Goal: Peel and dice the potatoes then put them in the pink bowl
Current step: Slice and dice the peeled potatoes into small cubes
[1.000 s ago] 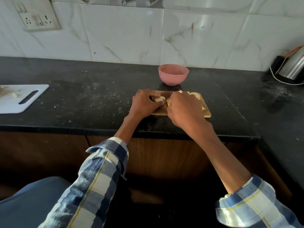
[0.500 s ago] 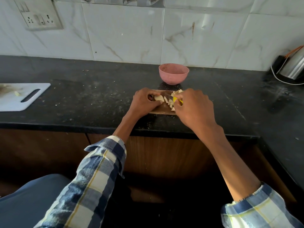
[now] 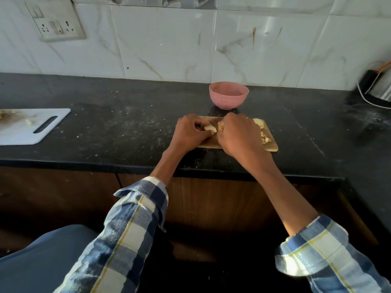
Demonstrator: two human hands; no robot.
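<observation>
Head view, single frame: right hand (image 3: 240, 135) is curled into a fist over the middle of the wooden cutting board (image 3: 271, 147), closed round something with a sliver of yellow (image 3: 220, 127) showing at the thumb side; judged to be a knife handle, but the blade is hidden, so not confirmed. Left hand (image 3: 191, 132) sits just beside it, fingers bent down onto a pale peeled potato piece (image 3: 210, 128), pinning it to the board. Judgement: this hand steadies the piece so the cutting hand can work against it, fingertips tucked back from the edge. Step in hand looks like dicing; peeling appears done for the pieces visible. Further right on the board: one larger peeled potato chunk (image 3: 258, 123) at the far edge, and a small heap of diced cubes (image 3: 265, 138) near the right end, too small and clustered to count. Pink bowl (image 3: 228, 95) stands on the black counter (image 3: 127, 127) just behind the board, apart from it, within easy reach for the transfer; its visible interior shows no potato. Counts: two hands, one wooden board, one pink bowl, two undiced potato pieces seen, one heap of dice. Outward: one white cutting board (image 3: 42, 127) with scraps well to the left, one wall socket plate (image 3: 56, 23), one steel kettle (image 3: 380, 88) at the far right.
</observation>
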